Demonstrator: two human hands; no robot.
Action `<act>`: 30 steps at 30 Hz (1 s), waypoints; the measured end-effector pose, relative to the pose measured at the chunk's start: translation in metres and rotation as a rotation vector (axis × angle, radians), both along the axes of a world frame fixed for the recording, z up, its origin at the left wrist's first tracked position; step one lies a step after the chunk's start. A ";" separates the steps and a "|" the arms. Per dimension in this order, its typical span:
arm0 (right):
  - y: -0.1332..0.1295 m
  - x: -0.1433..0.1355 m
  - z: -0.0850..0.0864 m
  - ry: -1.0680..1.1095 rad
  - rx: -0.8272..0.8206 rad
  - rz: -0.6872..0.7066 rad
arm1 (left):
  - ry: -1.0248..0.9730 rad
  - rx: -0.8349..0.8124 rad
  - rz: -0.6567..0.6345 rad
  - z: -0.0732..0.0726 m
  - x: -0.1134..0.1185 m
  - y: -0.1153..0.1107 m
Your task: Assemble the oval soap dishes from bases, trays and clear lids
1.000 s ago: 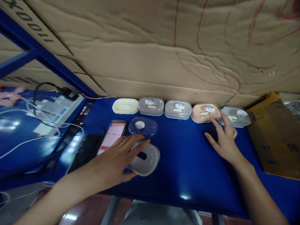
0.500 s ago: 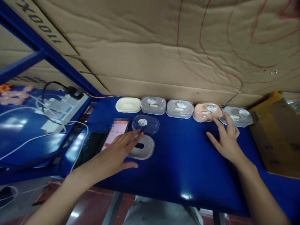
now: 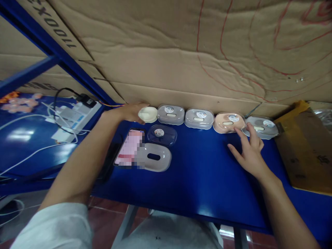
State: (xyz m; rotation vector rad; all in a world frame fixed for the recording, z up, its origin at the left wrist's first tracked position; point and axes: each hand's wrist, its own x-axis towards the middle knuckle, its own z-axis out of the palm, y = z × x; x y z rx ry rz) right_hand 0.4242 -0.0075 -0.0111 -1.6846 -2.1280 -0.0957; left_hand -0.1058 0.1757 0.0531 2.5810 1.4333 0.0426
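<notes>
Along the back of the blue table stands a row of oval soap boxes. At its left end is a lidless cream soap dish (image 3: 149, 114); my left hand (image 3: 133, 112) grips its left end, thumb in front and fingers behind. My right hand (image 3: 247, 147) has its fingers apart, with fingertips at the front of the peach soap box (image 3: 225, 127) and the rightmost grey soap box (image 3: 266, 133). Nearer me lie a clear lid (image 3: 164, 136) with a round sticker and a grey slotted tray (image 3: 164, 162).
A phone (image 3: 128, 148) lies left of the grey tray. Two more lidded grey boxes (image 3: 176, 119) stand in the row. A cardboard box (image 3: 303, 152) is at the right. A power strip (image 3: 75, 126) with cables sits at the left, and cardboard (image 3: 160, 69) walls the back.
My left hand has moved from above the grey tray and phone, back to the cream dish, and has taken hold of its left end. My right hand has barely moved.
</notes>
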 end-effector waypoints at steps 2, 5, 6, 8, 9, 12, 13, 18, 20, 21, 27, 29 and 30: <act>0.000 0.000 0.000 -0.001 -0.003 0.007 | 0.034 -0.021 0.003 0.002 0.000 0.003; 0.000 -0.001 0.001 0.006 -0.008 0.021 | 0.064 -0.027 0.032 0.017 -0.001 0.003; 0.000 -0.001 0.002 0.009 -0.008 0.025 | 0.070 -0.015 0.046 0.025 -0.002 -0.001; 0.000 -0.002 0.003 0.015 -0.005 0.032 | 0.074 0.022 0.082 0.043 -0.003 -0.019; -0.001 -0.002 0.004 0.016 -0.003 0.035 | 0.066 0.039 0.088 0.052 -0.003 -0.035; -0.002 -0.001 0.005 0.007 0.000 0.041 | -0.047 0.108 0.000 0.068 0.005 -0.113; -0.003 -0.001 0.005 0.002 0.000 0.042 | -0.094 0.137 -0.038 0.068 0.010 -0.145; -0.005 -0.006 0.005 -0.005 -0.021 0.059 | -0.053 -0.020 -0.029 0.030 0.034 -0.286; -0.006 -0.010 0.004 -0.008 -0.032 0.077 | -0.032 -0.051 -0.006 0.008 0.037 -0.312; -0.006 -0.012 0.003 -0.010 -0.037 0.085 | -0.027 -0.059 0.009 -0.002 0.037 -0.319; -0.006 -0.016 0.003 0.002 -0.054 0.085 | -0.062 -0.102 0.022 -0.031 0.030 -0.320; -0.006 -0.015 0.003 0.004 -0.058 0.068 | -0.071 -0.089 0.013 -0.033 0.029 -0.319; -0.006 -0.015 0.003 0.004 -0.057 0.065 | -0.072 -0.075 0.004 -0.033 0.029 -0.319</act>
